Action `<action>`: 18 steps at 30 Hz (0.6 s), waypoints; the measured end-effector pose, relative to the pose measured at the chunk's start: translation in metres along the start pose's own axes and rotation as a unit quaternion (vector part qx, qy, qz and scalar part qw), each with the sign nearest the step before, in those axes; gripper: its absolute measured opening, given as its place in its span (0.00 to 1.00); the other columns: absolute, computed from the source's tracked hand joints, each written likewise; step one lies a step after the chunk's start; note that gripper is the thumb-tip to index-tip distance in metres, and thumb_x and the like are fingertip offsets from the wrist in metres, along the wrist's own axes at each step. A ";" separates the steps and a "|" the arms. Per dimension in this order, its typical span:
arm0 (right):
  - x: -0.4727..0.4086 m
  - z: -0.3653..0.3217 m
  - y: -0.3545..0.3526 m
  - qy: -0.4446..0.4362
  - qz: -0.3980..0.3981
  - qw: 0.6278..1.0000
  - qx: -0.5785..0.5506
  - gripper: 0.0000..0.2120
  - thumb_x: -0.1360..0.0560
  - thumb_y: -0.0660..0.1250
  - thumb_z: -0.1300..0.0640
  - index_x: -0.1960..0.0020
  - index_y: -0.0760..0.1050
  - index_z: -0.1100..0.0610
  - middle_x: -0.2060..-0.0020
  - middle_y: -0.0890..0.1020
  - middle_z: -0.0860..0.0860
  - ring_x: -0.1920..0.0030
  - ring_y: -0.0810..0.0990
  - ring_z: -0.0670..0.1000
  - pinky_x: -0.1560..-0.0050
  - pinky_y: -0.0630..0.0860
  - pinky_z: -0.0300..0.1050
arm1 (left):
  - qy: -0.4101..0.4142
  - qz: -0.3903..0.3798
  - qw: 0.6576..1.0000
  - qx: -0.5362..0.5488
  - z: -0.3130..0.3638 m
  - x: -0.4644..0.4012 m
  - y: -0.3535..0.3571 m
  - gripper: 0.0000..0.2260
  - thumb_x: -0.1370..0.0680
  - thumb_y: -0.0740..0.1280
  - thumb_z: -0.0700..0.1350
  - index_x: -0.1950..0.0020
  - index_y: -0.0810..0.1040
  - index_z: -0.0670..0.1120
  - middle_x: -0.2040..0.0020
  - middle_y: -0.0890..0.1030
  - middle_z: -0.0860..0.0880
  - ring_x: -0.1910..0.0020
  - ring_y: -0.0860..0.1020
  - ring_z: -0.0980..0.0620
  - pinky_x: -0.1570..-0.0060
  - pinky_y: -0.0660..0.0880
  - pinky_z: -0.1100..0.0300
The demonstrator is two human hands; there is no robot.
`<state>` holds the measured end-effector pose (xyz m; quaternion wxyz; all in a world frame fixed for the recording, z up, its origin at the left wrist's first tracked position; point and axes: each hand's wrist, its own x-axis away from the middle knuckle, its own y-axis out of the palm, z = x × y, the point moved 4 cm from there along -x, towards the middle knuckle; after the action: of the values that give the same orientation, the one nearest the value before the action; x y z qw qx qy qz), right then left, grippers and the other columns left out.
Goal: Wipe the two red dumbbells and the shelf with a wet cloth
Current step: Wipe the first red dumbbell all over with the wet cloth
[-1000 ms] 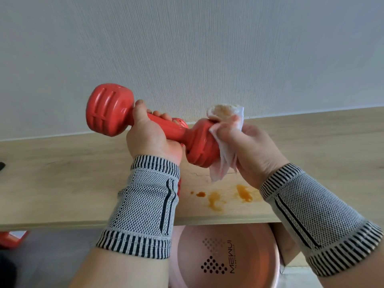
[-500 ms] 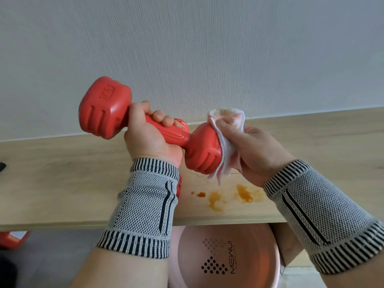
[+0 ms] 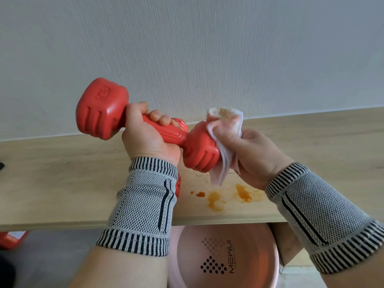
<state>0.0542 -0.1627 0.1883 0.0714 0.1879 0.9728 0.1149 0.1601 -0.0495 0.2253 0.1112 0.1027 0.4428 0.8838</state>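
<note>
Wiping was mid-way: left hand (image 3: 148,140) gripped the red dumbbell (image 3: 145,132) by its handle above the shelf (image 3: 62,183); right hand (image 3: 249,154) pinched the wet cloth (image 3: 225,140) against its right head; orange stains (image 3: 226,197) remained; second dumbbell (image 3: 178,187) possibly behind the left wrist, unwiped.

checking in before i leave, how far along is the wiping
Done: nothing clearly finished. In hand: left hand grips a red dumbbell while right hand presses the cloth on its end. Left: the orange stains on the shelf, plus the second dumbbell, mostly hidden.
</note>
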 end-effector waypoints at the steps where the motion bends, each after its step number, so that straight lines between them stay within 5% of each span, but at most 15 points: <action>1: 0.001 0.000 0.001 0.000 -0.031 0.999 0.015 0.26 0.32 0.73 0.48 0.46 0.75 0.70 0.53 0.78 0.72 0.52 0.77 0.71 0.41 0.70 0.69 | 0.000 0.000 1.000 0.004 0.001 0.000 0.000 0.12 0.25 0.62 0.43 0.67 0.65 0.49 0.73 0.68 0.54 0.77 0.67 0.55 0.70 0.68 0.63; 5: -0.003 0.003 0.003 -0.006 -0.036 0.999 0.037 0.26 0.33 0.76 0.49 0.46 0.77 0.68 0.54 0.80 0.71 0.52 0.78 0.72 0.45 0.76 0.65 | -0.005 -0.005 1.000 0.013 0.002 -0.001 0.001 0.12 0.25 0.62 0.43 0.67 0.64 0.49 0.74 0.67 0.54 0.77 0.66 0.55 0.69 0.67 0.63; 10: -0.005 0.006 0.000 0.038 0.018 0.999 -0.009 0.35 0.28 0.66 0.41 0.48 0.73 0.76 0.72 0.78 0.60 0.70 0.77 0.60 0.72 0.76 0.46 | 0.002 -0.020 1.000 0.001 0.001 0.003 0.002 0.11 0.25 0.62 0.43 0.67 0.65 0.48 0.73 0.67 0.54 0.77 0.66 0.55 0.69 0.67 0.62; 13: 0.000 0.007 0.005 0.065 -0.057 0.996 -0.030 0.32 0.29 0.68 0.44 0.45 0.74 0.74 0.58 0.81 0.68 0.56 0.80 0.67 0.54 0.79 0.59 | 0.005 -0.020 1.000 0.009 0.003 0.004 0.003 0.12 0.25 0.61 0.43 0.68 0.65 0.49 0.73 0.67 0.54 0.77 0.66 0.55 0.69 0.67 0.63; 15: 0.002 0.003 0.009 0.044 -0.098 0.992 -0.060 0.21 0.29 0.69 0.54 0.44 0.76 0.69 0.50 0.82 0.65 0.50 0.81 0.61 0.46 0.79 0.55 | 0.001 -0.016 1.000 0.019 0.003 0.003 0.003 0.12 0.25 0.61 0.44 0.68 0.65 0.49 0.74 0.67 0.54 0.77 0.66 0.55 0.70 0.67 0.64; 18: 0.001 0.002 0.008 -0.016 -0.096 0.995 -0.015 0.15 0.30 0.71 0.62 0.46 0.77 0.67 0.53 0.83 0.60 0.50 0.82 0.57 0.45 0.79 0.49 | -0.007 0.027 1.000 -0.010 0.003 -0.001 0.003 0.12 0.24 0.64 0.47 0.66 0.68 0.48 0.74 0.71 0.54 0.77 0.71 0.55 0.72 0.70 0.65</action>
<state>0.0559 -0.1547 0.1879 0.1010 0.0943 0.9832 0.1193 0.1612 -0.0492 0.2290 0.0916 0.1199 0.4298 0.8902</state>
